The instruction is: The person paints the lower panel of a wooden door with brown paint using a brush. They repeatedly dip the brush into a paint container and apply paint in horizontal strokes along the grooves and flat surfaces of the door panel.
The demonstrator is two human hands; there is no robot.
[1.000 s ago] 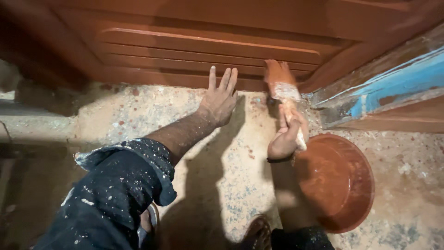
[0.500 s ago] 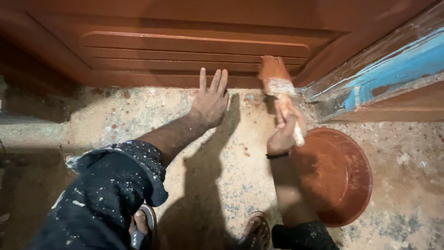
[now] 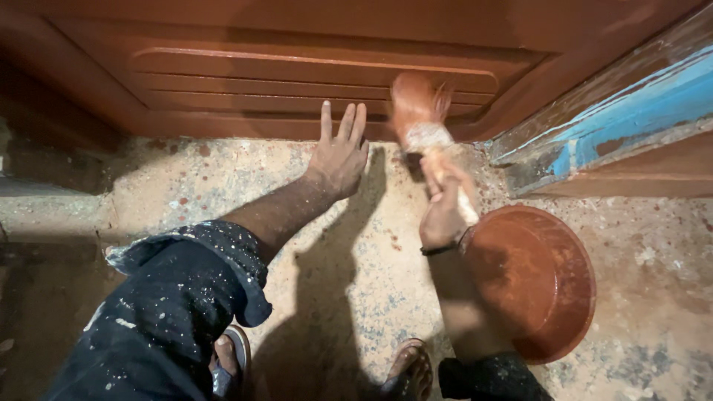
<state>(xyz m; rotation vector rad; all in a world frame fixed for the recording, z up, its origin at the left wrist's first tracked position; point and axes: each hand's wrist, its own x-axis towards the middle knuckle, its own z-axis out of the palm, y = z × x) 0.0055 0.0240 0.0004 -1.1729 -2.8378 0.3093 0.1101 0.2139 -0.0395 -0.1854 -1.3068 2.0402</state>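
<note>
Head view: our right hand [image 3: 444, 215] is clenched round the paintbrush [image 3: 425, 130] handle; long axis runs up from the hand, bristles w/ red-brown paint on the door's [image 3: 297, 44] bottom panel, blurred. Left hand [image 3: 339, 156] lies flat, fingers spread, on the floor [image 3: 349, 297] at the door's lower edge, holding nothing. Paint basin [image 3: 531, 278] just right of the right wrist; blue frame [image 3: 631, 111] beyond.

No packages, labels, signs or screens show anywhere in the view. Nothing printed, boxed or lit stands on the floor or against the door.
</note>
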